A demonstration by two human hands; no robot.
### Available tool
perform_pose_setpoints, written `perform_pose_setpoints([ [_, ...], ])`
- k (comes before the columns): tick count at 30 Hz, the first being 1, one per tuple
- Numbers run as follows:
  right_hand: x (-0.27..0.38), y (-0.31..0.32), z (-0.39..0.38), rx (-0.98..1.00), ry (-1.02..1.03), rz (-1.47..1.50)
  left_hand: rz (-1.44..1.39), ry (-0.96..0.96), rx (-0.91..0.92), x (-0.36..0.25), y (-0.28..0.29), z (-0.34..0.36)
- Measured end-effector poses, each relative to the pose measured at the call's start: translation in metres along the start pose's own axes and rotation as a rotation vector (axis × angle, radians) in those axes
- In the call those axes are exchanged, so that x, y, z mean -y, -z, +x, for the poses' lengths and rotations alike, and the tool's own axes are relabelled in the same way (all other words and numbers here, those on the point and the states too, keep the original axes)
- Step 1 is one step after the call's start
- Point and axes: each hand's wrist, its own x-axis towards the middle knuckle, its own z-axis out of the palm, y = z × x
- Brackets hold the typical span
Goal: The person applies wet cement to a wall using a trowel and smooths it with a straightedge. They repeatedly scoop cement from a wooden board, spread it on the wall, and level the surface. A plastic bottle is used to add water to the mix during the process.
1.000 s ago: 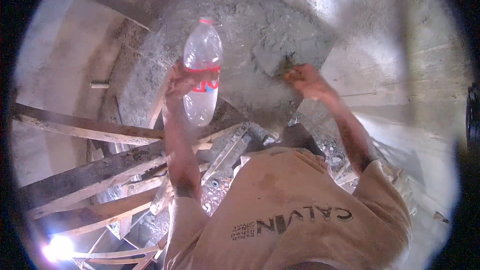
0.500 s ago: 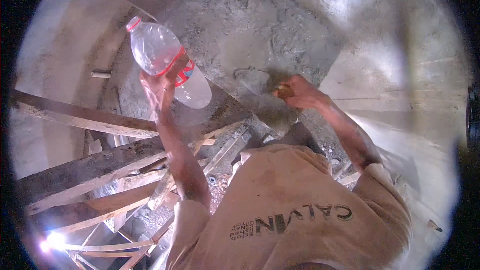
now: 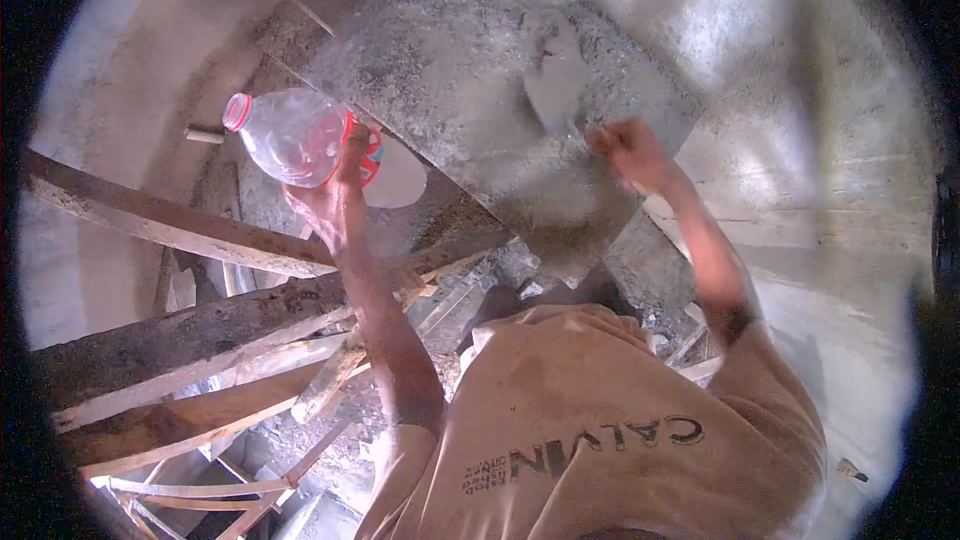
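Note:
In my left hand (image 3: 335,202) is a clear plastic bottle (image 3: 292,138) with a red ring at its neck and a red label. The bottle tilts, its mouth to the left, and whitish liquid shows in its lower end. My fingers wrap round its middle, left of the slab. My right hand (image 3: 632,152), blurred by motion, is closed round the handle of a trowel (image 3: 558,88). The trowel's grey blade lies against the wet mortar surface (image 3: 440,70), pointing away from me. My fist hides most of the handle.
Wooden beams (image 3: 190,335) cross on the left, with thinner timbers (image 3: 200,490) below them. A curved plastered wall (image 3: 840,160) rises on the right. A short pale pipe stub (image 3: 204,136) sticks out at the left. Rubble lies beneath the slab's near corner.
The bottle has tipped closer to level, its mouth swinging down and left. My right hand has moved farther away and rightward, carrying the trowel up the mortar surface.

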Motion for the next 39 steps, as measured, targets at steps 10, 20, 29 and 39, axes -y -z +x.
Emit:
perform_pose_setpoints([
  [10, -0.038, 0.014, 0.000, -0.077, -0.035, 0.059, -0.321, -0.083, -0.190, 0.063, -0.040, 0.066],
  [20, -0.010, -0.118, 0.084, -0.133, 0.427, -0.307, 0.108, -0.417, -0.452, 0.051, -0.121, 0.151],
  [29, 0.088, -0.170, 0.114, -0.004, 0.452, -0.399, -0.330, -0.323, -0.405, 0.049, -0.056, 0.176],
  [39, 0.174, -0.231, 0.170, 0.007, 0.591, -0.499, -0.356, -0.109, -0.538, 0.025, -0.035, 0.140],
])
